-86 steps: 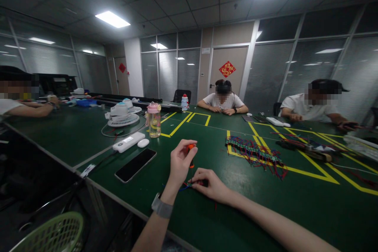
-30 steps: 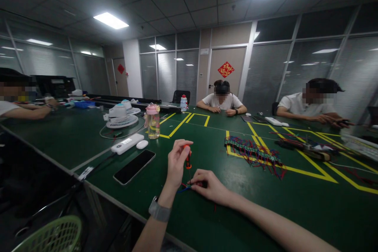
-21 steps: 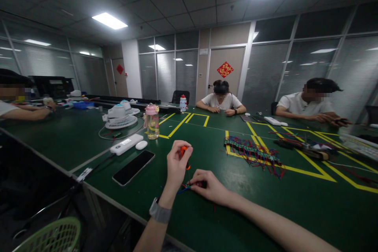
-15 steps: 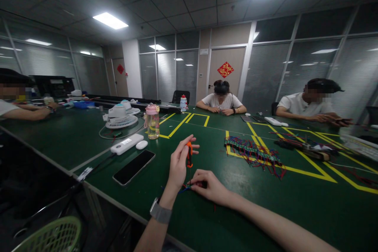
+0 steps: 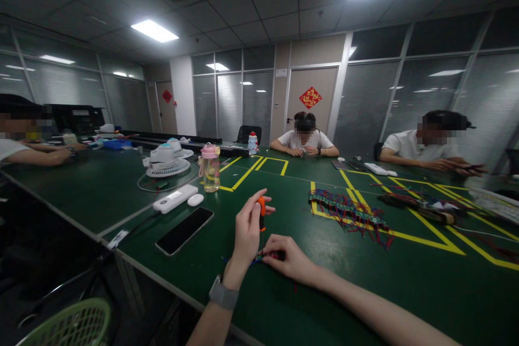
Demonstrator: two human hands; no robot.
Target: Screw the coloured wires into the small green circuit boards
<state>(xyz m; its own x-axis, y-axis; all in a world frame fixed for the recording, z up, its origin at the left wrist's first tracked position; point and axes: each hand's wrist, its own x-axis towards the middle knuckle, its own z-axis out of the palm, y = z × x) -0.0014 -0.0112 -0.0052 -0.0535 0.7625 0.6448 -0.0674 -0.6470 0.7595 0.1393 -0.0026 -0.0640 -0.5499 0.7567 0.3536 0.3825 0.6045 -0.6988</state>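
My left hand (image 5: 248, 225) holds a screwdriver (image 5: 262, 213) with an orange and black handle upright, shaft pointing down. Its tip meets a small green terminal piece (image 5: 258, 259) with blue wires on the table. My right hand (image 5: 286, 257) is closed in a pinch at the right side of that small piece, fingertips close to the shaft. The piece is partly hidden by the fingers, and a bit of red wire shows below the right hand.
On the green table (image 5: 284, 308), a black phone (image 5: 185, 231), a white power strip (image 5: 175, 198) and a pink-lidded bottle (image 5: 211, 169) stand to the left. A row of wired green terminals (image 5: 348, 210) lies to the right. Other people sit across and at both sides.
The left hand has turned slightly around the screwdriver handle, and its wrist has shifted a little to the right. The right hand stays at the small piece.
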